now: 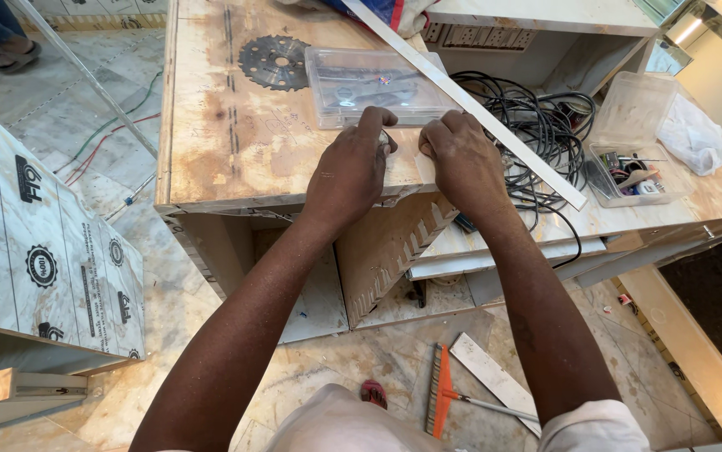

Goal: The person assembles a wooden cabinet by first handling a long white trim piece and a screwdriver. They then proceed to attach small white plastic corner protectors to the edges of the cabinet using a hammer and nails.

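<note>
Right now my left hand [351,172] and my right hand [461,159] sit side by side on the front edge of the wooden table [227,151], both curled up with fingers bent, and they seem to pinch something small between them, but I cannot tell what it is. Just behind my fingers lies a clear plastic box [373,84], touching a long white strip [470,105]. Farther back sits a round saw blade [274,62], and black cables [537,125] lie by my right hand.
</note>
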